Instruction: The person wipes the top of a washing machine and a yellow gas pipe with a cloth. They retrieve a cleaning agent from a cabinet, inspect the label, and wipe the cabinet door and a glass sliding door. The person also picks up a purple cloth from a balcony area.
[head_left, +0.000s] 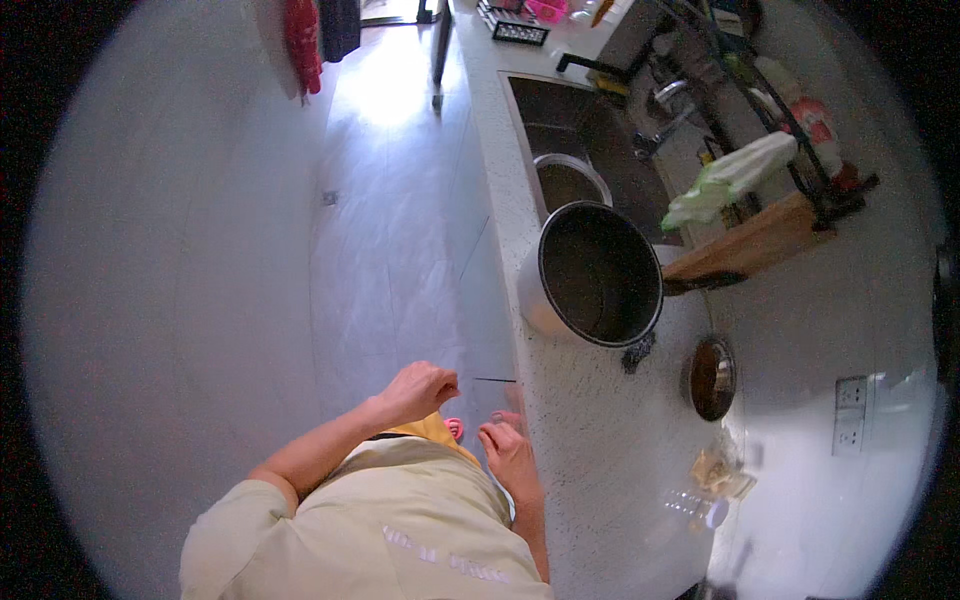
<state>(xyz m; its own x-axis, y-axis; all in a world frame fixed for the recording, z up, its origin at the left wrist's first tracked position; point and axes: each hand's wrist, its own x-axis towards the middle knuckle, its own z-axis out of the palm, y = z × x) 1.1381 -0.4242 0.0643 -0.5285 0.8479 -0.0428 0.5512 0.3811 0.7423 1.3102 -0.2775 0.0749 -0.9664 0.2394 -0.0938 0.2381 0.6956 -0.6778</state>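
Observation:
My left hand (421, 391) hangs over the floor in front of my waist, its fingers curled; I see nothing in it, though its palm side is hidden. Just beside the counter's front edge is my right hand (508, 454), fingers bent and thumb a little apart, with no object visible in it. A large deep pot (534, 296), pale outside and dark inside, stands on the speckled countertop (585, 420) near the sink, ahead of both hands. A dark cloth or scrap (639, 352) lies beside its base. Behind it, a round container (574, 161) sits in the sink (551, 109).
A faucet (667, 135) rises behind the sink. A wooden board (757, 236) and a pale green-white plastic bag (731, 176) are by a black rack. Near the wall are a metal bowl (712, 379) and a clear plastic bottle (694, 506). Red cloth (302, 45) hangs at left.

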